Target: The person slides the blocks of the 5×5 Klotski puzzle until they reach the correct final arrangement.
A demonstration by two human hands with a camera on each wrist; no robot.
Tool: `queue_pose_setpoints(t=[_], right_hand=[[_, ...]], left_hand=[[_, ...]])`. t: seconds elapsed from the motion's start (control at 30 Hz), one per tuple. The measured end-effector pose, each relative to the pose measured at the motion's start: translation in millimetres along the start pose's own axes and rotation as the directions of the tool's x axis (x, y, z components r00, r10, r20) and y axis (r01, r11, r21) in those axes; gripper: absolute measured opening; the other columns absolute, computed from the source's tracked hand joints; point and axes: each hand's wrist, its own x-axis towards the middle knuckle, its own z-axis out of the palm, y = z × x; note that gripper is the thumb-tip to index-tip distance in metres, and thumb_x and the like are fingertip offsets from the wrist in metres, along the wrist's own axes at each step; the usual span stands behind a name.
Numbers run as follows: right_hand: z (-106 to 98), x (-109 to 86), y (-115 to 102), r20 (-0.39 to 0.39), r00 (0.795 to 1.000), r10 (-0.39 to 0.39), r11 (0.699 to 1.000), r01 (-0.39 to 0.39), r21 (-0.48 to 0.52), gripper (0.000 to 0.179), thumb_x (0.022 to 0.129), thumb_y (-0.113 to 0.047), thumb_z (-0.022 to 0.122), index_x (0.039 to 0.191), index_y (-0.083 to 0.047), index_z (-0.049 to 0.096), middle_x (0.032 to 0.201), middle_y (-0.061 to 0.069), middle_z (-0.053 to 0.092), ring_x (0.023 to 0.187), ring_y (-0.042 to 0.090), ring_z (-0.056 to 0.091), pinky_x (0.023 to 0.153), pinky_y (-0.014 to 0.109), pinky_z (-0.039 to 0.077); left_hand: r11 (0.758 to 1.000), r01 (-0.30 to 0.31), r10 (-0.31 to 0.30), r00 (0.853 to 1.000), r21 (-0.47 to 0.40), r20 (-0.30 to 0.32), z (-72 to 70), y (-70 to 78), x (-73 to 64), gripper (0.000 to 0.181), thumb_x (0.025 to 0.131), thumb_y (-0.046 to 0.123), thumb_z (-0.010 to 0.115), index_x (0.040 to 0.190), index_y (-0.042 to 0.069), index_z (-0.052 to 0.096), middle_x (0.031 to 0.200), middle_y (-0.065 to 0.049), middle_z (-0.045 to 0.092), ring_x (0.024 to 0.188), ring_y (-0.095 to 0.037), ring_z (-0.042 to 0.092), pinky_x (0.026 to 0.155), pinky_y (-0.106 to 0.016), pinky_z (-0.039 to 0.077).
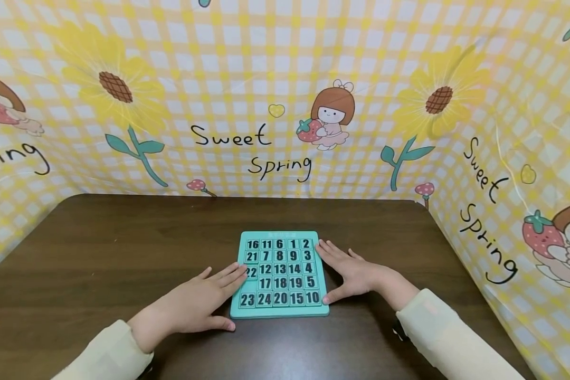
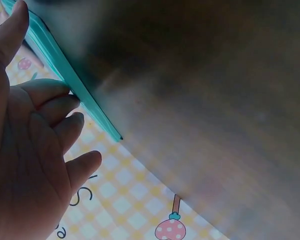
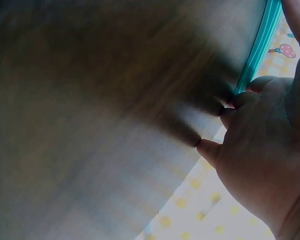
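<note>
A turquoise sliding number puzzle (image 1: 279,312) lies flat on the brown table, its tiles marked with black numerals. The fourth row has a gap at its left end, between tile 22 (image 1: 252,273) and tile 23 (image 1: 247,300). My left hand (image 1: 197,301) reaches over the left rim with nearly straight fingers, the fingertips on tile 22 and partly covering it. Its thumb lies by the puzzle's lower left corner. Along the right rim, my right hand (image 1: 353,273) rests with fingers extended and thumb spread toward the lower corner. Both wrist views show the puzzle's side edge (image 2: 72,82) at the fingers.
The dark wood-grain table (image 1: 138,232) extends around the puzzle. A yellow checked cloth (image 1: 247,68) with flowers and cartoon prints stands up behind the table and along both sides. Pale sleeves (image 1: 448,330) cover the forearms.
</note>
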Motion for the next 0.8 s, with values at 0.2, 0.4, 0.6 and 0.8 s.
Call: queue_pose_setpoints(t=[0.2,0.4,0.6,0.8], right_hand=[[1.0,1.0,-0.2,-0.003,1.000,-0.005,1.000,0.005,0.001,0.119,0.079,-0.062,0.074,0.162,-0.014,0.003,0.169,0.006,-0.005,0.157,0.028,-0.005,0.119,0.068,0.003],[-1.4,0.9,-0.2,-0.011,1.000,-0.006,1.000,0.006,-0.013,0.119,0.079,-0.063,0.074,0.162,-0.014,0.003,0.169,0.006,-0.005,0.157,0.028,-0.005,0.119,0.068,0.004],[0.0,0.8,-0.8,0.001,1.000,0.001,1.000,-0.001,-0.009,0.120,0.078,-0.063,0.074,0.161,-0.015,0.001,0.169,0.004,-0.005,0.157,0.027,-0.005,0.119,0.068,0.002],[0.2,0.2,-0.9,-0.002,1.000,-0.003,1.000,0.003,-0.001,0.119,0.079,-0.062,0.074,0.162,-0.015,0.002,0.169,0.004,-0.005,0.157,0.026,-0.005,0.119,0.068,0.002]], left_hand=[[1.000,-0.007,0.007,1.000,0.001,0.005,2.1,6.3,-8.5,0.091,0.090,0.062,0.059,0.156,0.006,0.031,0.166,-0.009,0.024,0.154,-0.029,0.021,0.112,-0.068,0.028],[1.000,-0.029,0.029,0.999,0.008,-0.021,2.7,11.7,-17.1,0.089,0.091,0.065,0.054,0.155,0.006,0.034,0.164,-0.010,0.027,0.153,-0.029,0.024,0.112,-0.067,0.030],[0.999,-0.021,0.023,0.998,0.026,-0.064,-1.0,5.9,-16.2,0.092,0.090,0.064,0.058,0.155,0.004,0.033,0.164,-0.012,0.028,0.152,-0.032,0.025,0.111,-0.068,0.031],[1.000,0.011,-0.012,0.999,-0.014,-0.053,-6.8,-6.0,0.6,0.104,0.083,0.067,0.064,0.157,0.003,0.027,0.166,-0.013,0.021,0.154,-0.033,0.019,0.114,-0.068,0.026]])
